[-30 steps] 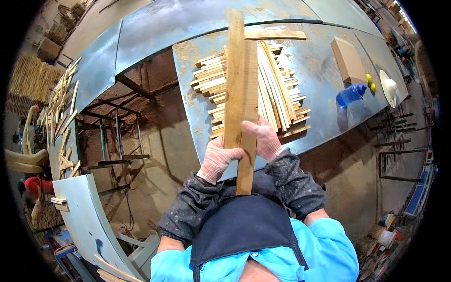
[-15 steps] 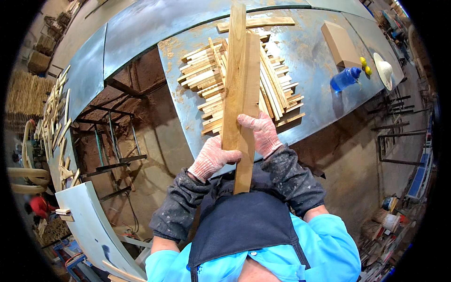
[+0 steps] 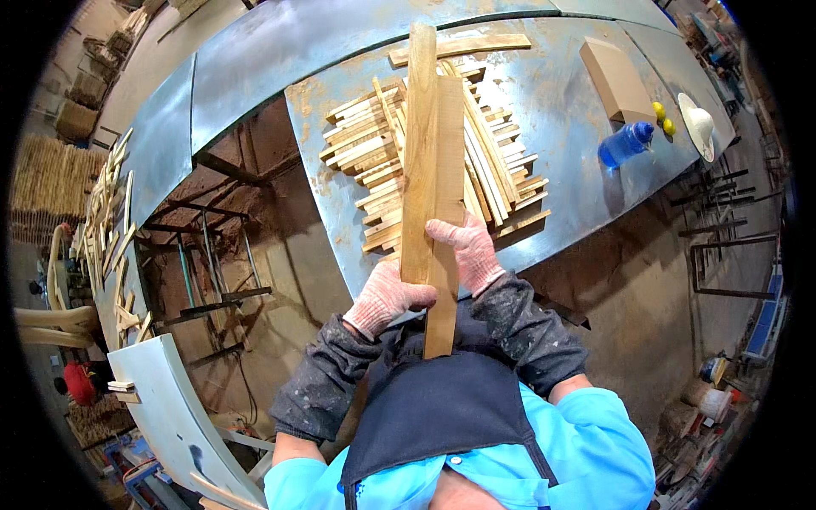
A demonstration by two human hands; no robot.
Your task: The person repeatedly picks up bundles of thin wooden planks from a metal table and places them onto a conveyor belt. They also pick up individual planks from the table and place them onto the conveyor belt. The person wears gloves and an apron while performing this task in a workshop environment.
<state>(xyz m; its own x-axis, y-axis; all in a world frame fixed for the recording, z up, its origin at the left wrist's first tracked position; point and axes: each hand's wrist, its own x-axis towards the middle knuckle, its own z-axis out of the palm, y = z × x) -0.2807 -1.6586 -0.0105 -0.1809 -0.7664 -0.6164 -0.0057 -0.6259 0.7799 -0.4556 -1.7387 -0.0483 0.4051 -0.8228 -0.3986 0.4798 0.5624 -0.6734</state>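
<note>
Two long wooden boards lie one against the other in front of me, pointing away from my body. My left hand, in a pale knitted glove, grips their left side near the lower end of the upper board, thumb on top. On the right side my gloved right hand is closed around the lower board, its thumb lying across the wood. The lower board's near end reaches down to my dark apron. Beneath the far part of the boards, a pile of narrow wooden strips covers part of the metal-topped table.
A single board lies beyond the pile. To the right are a cardboard box, a blue bottle, yellow fruit and a pale hat. Loose strips lie at far left, near a metal frame.
Both boards have come slightly nearer to me, with my hands keeping the same hold. The pile and the things on the table look the same.
</note>
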